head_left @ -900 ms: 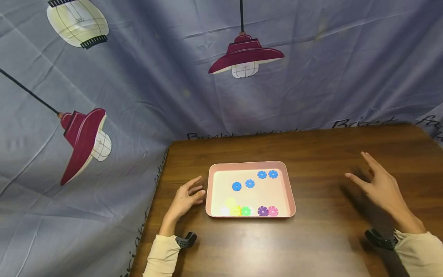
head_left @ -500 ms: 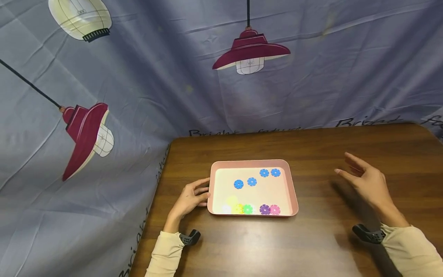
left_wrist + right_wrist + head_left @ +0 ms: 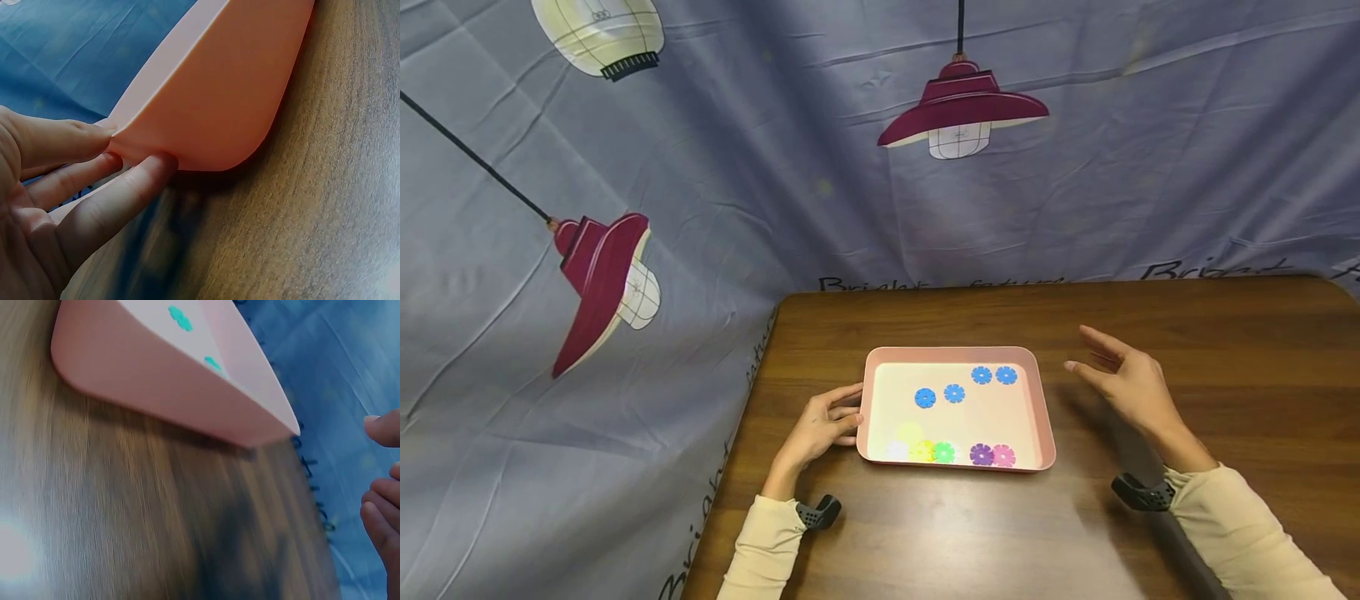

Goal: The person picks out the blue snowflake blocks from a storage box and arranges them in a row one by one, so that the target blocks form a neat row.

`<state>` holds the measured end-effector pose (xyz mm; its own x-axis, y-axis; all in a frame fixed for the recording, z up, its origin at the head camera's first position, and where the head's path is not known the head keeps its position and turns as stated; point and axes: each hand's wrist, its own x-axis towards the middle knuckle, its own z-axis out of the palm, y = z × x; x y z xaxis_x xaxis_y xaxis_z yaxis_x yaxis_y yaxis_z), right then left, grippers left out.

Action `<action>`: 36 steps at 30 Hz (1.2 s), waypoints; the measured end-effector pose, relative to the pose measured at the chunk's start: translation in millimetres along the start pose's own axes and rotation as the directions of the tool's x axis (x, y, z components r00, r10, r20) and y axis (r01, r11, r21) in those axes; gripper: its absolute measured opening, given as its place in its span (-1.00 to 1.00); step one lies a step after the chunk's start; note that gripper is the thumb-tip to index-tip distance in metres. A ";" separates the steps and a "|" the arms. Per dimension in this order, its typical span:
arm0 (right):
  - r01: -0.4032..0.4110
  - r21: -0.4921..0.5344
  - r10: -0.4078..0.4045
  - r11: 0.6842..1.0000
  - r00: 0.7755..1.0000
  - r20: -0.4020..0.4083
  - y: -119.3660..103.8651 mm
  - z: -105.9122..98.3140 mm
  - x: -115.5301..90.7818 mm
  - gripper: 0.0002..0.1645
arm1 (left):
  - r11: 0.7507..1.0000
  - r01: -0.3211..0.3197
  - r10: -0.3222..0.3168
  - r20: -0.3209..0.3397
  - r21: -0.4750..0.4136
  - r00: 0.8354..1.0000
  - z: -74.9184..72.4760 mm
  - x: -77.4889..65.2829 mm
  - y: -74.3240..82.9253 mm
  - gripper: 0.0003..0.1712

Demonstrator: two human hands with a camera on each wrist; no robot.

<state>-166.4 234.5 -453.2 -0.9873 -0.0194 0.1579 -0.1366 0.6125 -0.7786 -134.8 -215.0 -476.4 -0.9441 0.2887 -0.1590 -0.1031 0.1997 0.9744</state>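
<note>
On the wood-grain table [image 3: 955, 533] a shallow, round-cornered pink tray [image 3: 951, 355] sits between the hands: the left hand [image 3: 816, 425], fingers extended, touches its left side, while the right hand [image 3: 1135, 387], thumb and fingers apart, is off its right side. The left wrist view brings its smooth outer wall close; only the head view shows four blue notched discs [image 3: 954, 393] behind yellow, green, purple and pink ones.

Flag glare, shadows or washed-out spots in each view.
Head: yellow notched disc partly washed out in the pink rectangular tray, sheen on the brown wooden table. Left wrist: glare at bottom right. Right wrist: glare at lower left, dark shadow on the table.
</note>
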 end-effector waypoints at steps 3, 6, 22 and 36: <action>0.020 0.007 -0.020 1.000 1.000 0.014 -7.4 10.9 3.5 -0.19 | 1.000 -0.006 0.006 -0.002 0.003 1.000 -0.1 0.3 -0.6 -0.36; 0.037 0.022 -0.038 0.999 0.999 0.029 -14.1 20.6 6.4 -0.22 | 1.000 -0.010 0.010 0.000 0.007 1.000 -0.2 1.2 -1.2 -0.37; 0.053 0.099 -0.066 0.994 0.990 0.127 -32.3 59.1 11.2 -0.29 | 1.000 -0.013 0.013 0.009 0.010 1.000 -1.4 2.7 -3.8 -0.38; 0.106 0.096 -0.123 0.990 0.973 0.193 -38.1 85.4 15.3 -0.33 | 1.000 -0.007 0.007 0.012 -0.012 1.000 -1.7 2.7 -5.1 -0.38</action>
<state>-183.2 143.4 -473.0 -0.9600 -0.2469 0.1318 -0.2474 0.5286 -0.8120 -137.4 -216.8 -481.5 -0.9409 0.3017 -0.1538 -0.1000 0.1864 0.9774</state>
